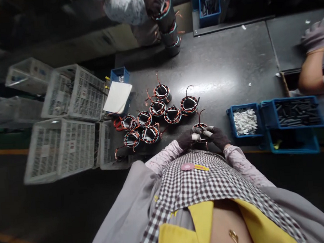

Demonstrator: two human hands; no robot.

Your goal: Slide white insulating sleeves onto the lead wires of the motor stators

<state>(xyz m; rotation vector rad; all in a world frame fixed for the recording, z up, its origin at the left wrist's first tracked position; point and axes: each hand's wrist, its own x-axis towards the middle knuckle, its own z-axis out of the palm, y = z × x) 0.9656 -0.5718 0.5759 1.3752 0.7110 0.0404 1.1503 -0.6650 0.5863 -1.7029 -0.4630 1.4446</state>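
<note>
Head view: dark workbench is the biggest item, running under the held stator and well beyond it. White mesh crates are stacked off the bench edge, well to the left of the held stator. Blue bin of dark rods is to its right. Blue bin of white pieces sits between that bin and the held stator, near the stator. Co-worker's stack of stators is far beyond the held stator at the bench's far edge, gripped by that person's hand. Another person's gloved hand is far beyond it and to the right. White sheet is beyond and left of the held stator, lying against a small blue bin. Loose stator group, copper windings with red leads, is just left of and beyond the held stator, units touching or nearly so. Held stator itself is at the near bench edge, close to the person's body. Left hand, dark glove, has fingers curled narrow onto the stator's left side. Right hand, same glove, fingers closed on its right side. Exact fingertip contact too small to tell.
</note>
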